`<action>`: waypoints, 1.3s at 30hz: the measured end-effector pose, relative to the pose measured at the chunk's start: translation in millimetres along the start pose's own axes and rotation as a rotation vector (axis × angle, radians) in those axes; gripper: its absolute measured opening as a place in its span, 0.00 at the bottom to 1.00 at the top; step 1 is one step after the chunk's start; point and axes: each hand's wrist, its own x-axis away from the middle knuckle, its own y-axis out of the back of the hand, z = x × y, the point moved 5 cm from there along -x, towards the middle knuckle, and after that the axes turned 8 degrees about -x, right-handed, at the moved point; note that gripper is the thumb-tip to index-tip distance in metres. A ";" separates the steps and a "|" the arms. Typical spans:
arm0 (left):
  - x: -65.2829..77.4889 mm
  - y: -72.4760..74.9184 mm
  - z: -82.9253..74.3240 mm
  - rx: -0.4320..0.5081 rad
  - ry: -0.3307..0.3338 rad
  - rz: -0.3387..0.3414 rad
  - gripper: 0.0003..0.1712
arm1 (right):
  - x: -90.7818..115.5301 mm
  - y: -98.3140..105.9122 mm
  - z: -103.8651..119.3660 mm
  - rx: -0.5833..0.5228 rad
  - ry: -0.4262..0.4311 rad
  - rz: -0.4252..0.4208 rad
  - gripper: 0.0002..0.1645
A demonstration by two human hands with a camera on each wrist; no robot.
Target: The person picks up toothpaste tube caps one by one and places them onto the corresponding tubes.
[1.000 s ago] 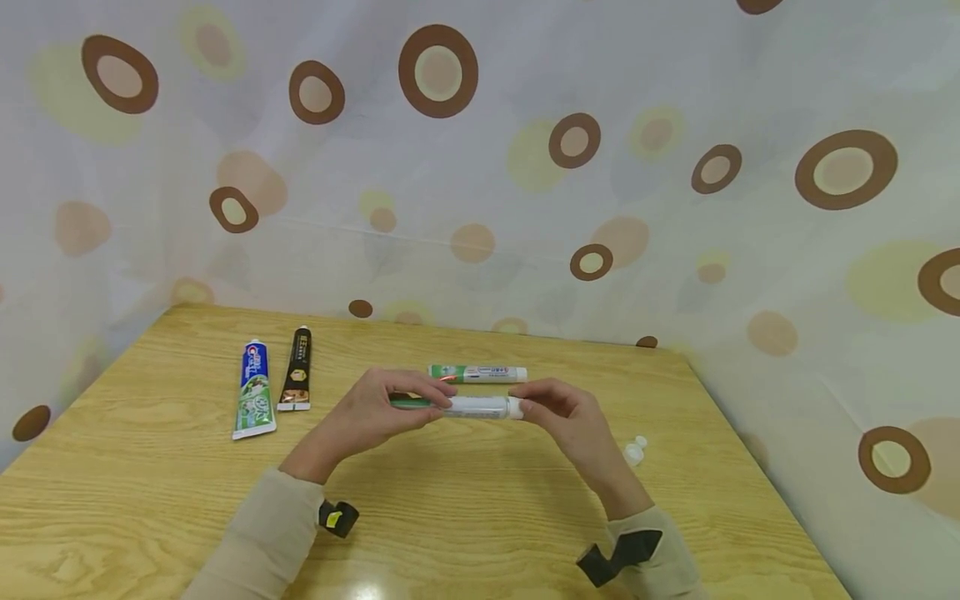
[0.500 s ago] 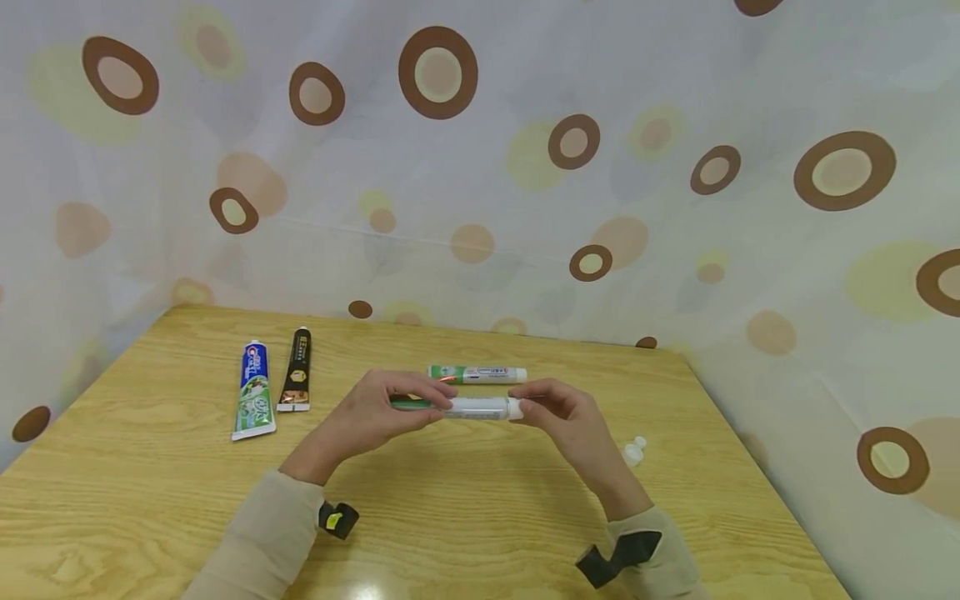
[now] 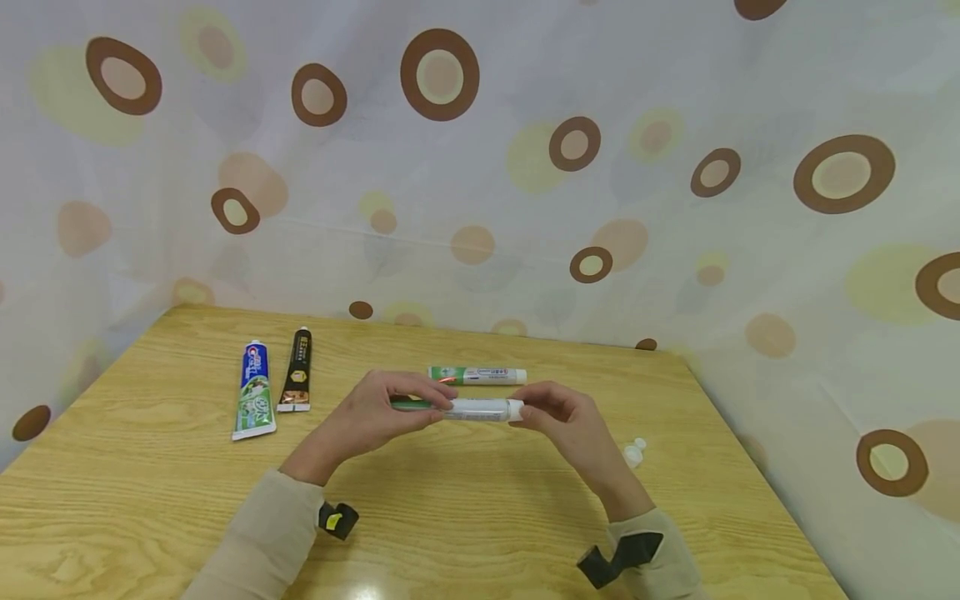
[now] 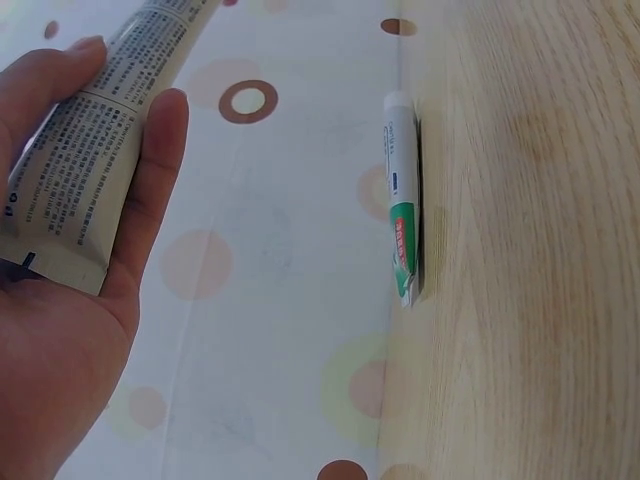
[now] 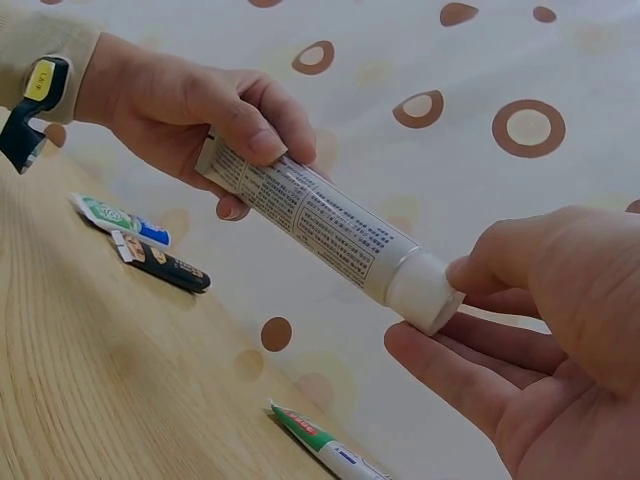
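A white toothpaste tube (image 3: 477, 408) with a green end is held level above the table between both hands. My left hand (image 3: 384, 405) grips the tube's flat end, thumb on one side and fingers on the other, as the right wrist view also shows. At the other end, my right hand (image 3: 564, 421) pinches the white cap (image 5: 424, 291) between thumb and fingers. The cap sits on the tube's neck. Small printed text covers the tube's side (image 4: 80, 150) in the left wrist view.
Behind the hands lies a green and white toothpaste tube (image 3: 480, 375). A blue and green tube (image 3: 255, 392) and a black tube (image 3: 297, 371) lie at the left. Small white caps (image 3: 634, 452) rest on the wooden table (image 3: 450, 525) at the right. A patterned curtain (image 3: 480, 183) rises behind.
Both hands keep their hold on the tube and cap with almost no movement. The whole head view shifts by a few pixels.
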 end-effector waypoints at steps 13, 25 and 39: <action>1.5 1.1 -0.7 0.014 0.014 -0.003 0.06 | -0.5 0.1 -1.4 -0.050 0.003 0.020 0.19; 0.7 0.4 -1.1 0.007 -0.009 -0.002 0.07 | 0.0 -0.6 0.7 -0.001 0.024 0.021 0.17; 0.3 -0.2 0.0 0.014 -0.011 0.001 0.07 | 0.4 -1.5 -0.3 -0.012 0.013 0.038 0.16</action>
